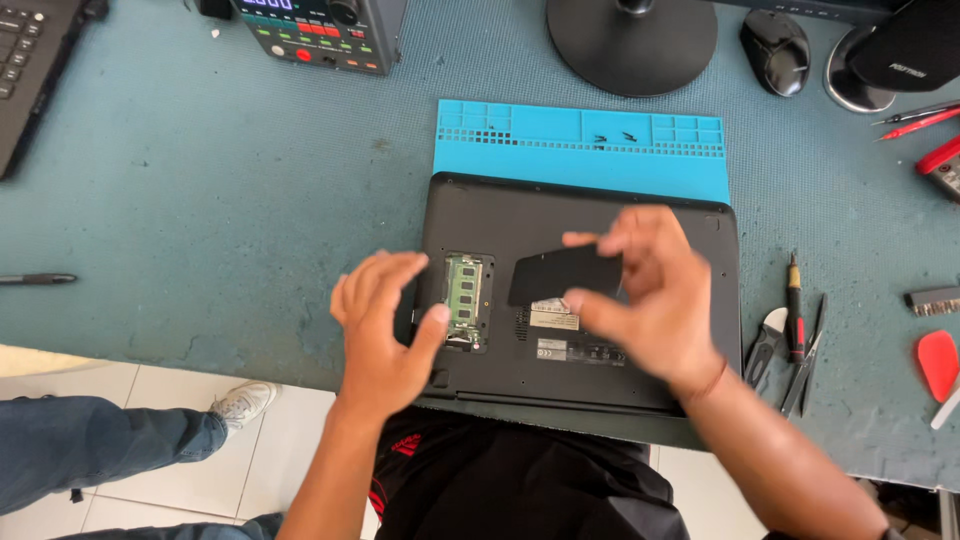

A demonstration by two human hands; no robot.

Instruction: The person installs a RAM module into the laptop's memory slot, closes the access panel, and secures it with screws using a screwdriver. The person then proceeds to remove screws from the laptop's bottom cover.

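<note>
**Hands over an opened laptop base**

Head view, the only one: a black laptop (600, 300) lies bottom-up on a teal desk (200, 200), its far edge resting on a blue silicone work mat (580, 135). The right hand (650, 300) pinches a thin black cover panel (565, 272) between thumb and fingertips, holding it tilted just above the laptop's underside. The left hand (385, 320) is open and holds nothing; its thumb rests at the edge of the uncovered bay, where a green memory module (464, 292) sits in its slot.

The panel looks light and stiff, probably thin plastic (its clips or tabs, if any, can't be made out), so an edge grip like the present one seems right; squeezing its middle could flex it. The memory module is likely fragile and best touched only along its side edges.

To the right of the laptop lie a red-handled screwdriver (794, 310), tweezers (808, 360) and a red pry tool (938, 362). Beyond the mat stand a bench power supply (320, 30), a monitor base (632, 40) and a black mouse (775, 50).
</note>
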